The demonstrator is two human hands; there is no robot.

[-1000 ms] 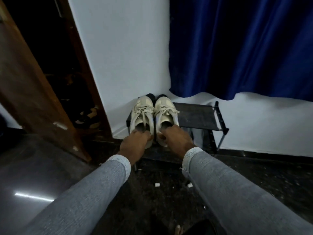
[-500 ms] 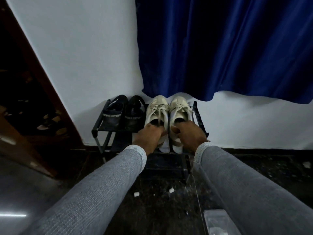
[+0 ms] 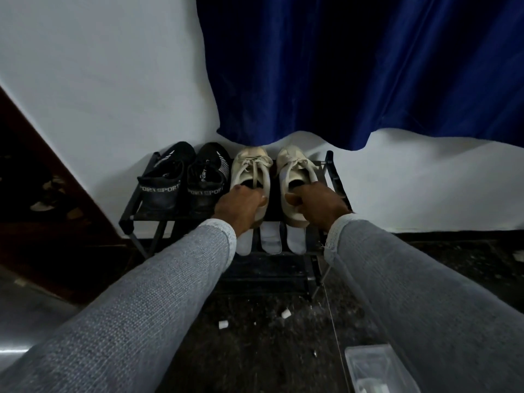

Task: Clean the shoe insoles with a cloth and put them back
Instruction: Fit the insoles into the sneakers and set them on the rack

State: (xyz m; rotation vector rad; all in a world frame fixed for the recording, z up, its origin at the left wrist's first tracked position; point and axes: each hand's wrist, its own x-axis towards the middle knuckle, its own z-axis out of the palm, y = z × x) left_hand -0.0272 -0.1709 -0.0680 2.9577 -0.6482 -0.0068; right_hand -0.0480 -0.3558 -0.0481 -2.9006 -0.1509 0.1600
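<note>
Your left hand (image 3: pixel 241 204) is curled over the heel of the left cream shoe (image 3: pixel 249 177), thumb on the outer side, gripping it. Your right hand (image 3: pixel 314 201) grips the heel collar of the right cream shoe (image 3: pixel 295 180) likewise, fingers hooked at the opening. Both shoes stand on the top shelf of the black rack (image 3: pixel 129 219), toes to the wall, beside a pair of black shoes (image 3: pixel 184 180) on their left.

Insoles: three pale, insole-shaped pieces (image 3: pixel 270 236) show below the cream shoes, apparently on the lower shelf. Whether these belong to this pair cannot be told. The shoe openings are dark; whether insoles sit inside cannot be told. No cloth is visible.

Risks noted:
- The heels overhang the front rail. A sharp pull could tip a shoe off the shelf onto the pieces below or the floor.
- The laces (image 3: pixel 256 168) hang loose into the left shoe's opening. They may catch under an insole on refitting, causing a fold.
- The floor (image 3: pixel 255 336) carries grit and small white scraps (image 3: pixel 285 313). Anything cleaned and set down there would pick up dirt again.
- With three similar pieces together, a wrong one could go into a shoe. Check shape and side first.
- A clear box (image 3: pixel 371 367) lies under your right forearm; drawing back carelessly could knock it.
</note>
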